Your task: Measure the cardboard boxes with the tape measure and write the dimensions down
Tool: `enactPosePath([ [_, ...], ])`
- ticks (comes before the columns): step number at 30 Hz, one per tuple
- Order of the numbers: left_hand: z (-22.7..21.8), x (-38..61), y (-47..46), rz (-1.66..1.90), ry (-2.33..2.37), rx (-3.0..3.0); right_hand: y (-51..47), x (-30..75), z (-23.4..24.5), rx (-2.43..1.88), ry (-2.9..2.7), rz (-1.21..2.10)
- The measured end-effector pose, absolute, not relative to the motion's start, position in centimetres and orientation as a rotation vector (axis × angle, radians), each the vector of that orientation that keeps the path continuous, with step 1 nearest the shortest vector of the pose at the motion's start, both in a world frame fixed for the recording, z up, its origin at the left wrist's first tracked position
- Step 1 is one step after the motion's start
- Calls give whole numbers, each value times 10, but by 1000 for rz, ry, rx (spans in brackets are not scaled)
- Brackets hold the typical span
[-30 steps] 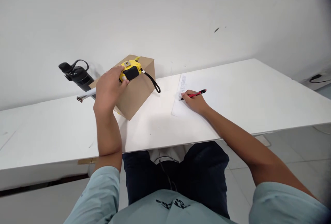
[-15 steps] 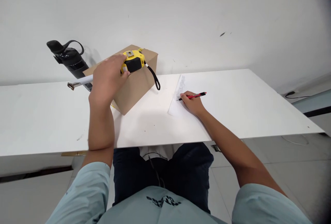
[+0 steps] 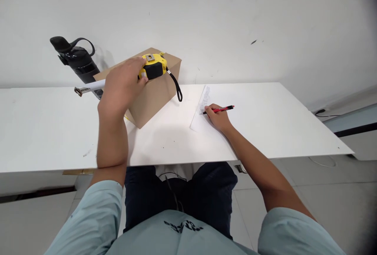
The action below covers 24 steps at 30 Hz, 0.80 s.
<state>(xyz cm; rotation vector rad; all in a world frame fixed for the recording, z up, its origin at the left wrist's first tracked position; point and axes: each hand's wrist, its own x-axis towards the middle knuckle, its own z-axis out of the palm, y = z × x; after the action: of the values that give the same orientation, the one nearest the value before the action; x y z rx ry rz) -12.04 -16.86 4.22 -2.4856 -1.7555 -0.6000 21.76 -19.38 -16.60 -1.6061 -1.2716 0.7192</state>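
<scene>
My left hand (image 3: pixel 122 84) is closed around a yellow and black tape measure (image 3: pixel 155 66), held over a brown cardboard box (image 3: pixel 156 98). A stretch of its pale blade, with a metal hook at the end, juts out to the left of the hand. A black wrist strap dangles from the case's right end. My right hand (image 3: pixel 218 118) pinches a red and black pen (image 3: pixel 224 109), its tip down on a white sheet of paper (image 3: pixel 198 117). Rows of small handwriting cover the upper part of the sheet; the hand hides some of it.
Behind the box at the left, a black bottle (image 3: pixel 79 61) with a loop handle stands by the wall. The white table (image 3: pixel 273 129) runs along the wall, its front edge just before my legs. A dark cable (image 3: pixel 321 112) lies beyond its right end.
The view has shifted slightly. Both hands keep their holds, the tape measure over the box and the pen tip on the paper, with hardly any movement.
</scene>
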Motion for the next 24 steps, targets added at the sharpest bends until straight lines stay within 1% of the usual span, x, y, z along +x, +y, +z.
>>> enactPosePath([
  [4,43,-130,-170,-614,-1746,-2507,-193,219,-165,-1601,-1266,706],
  [10,50,-135,-178,-446,-2012,-2278,-194,219,-166,-1595,-1273,723],
  [12,52,-135,-178,-427,-2033,-2248,-194,219,-166,-1595,-1278,732],
  [16,52,-137,-176,-430,-1990,-2265,-194,219,-167,-1596,-1276,731],
  [24,54,-142,-173,-555,-1950,-2377,-195,219,-168,-1623,-1272,720],
])
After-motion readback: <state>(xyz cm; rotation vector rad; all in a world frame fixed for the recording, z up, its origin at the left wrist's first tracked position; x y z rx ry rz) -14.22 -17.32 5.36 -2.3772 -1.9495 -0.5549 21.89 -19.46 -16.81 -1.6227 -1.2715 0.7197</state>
